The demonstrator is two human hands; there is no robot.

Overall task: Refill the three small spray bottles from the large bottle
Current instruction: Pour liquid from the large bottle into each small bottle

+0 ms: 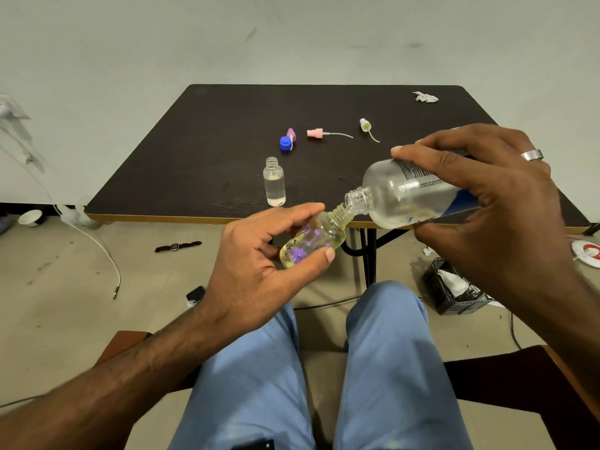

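Note:
My right hand (480, 196) grips the large clear bottle (406, 193), tipped down to the left with its open mouth against the neck of a small flowered bottle (311, 238). My left hand (259, 261) holds that small bottle tilted, between thumb and fingers, in front of the table edge. A clear small bottle (274, 181) stands uncapped on the dark table (211, 125), partly filled. Behind it lie a blue cap (285, 142), a purple spray top (291, 134), a pink spray top (315, 133) with its tube, and a pale yellow spray top (365, 125).
A crumpled tissue (424, 97) lies at the table's far right corner. On the floor are a watch (177, 246), a white cable (97, 241), a bowl (31, 217) and a black crate (454, 287). My knees in blue trousers (383, 352) sit below the hands.

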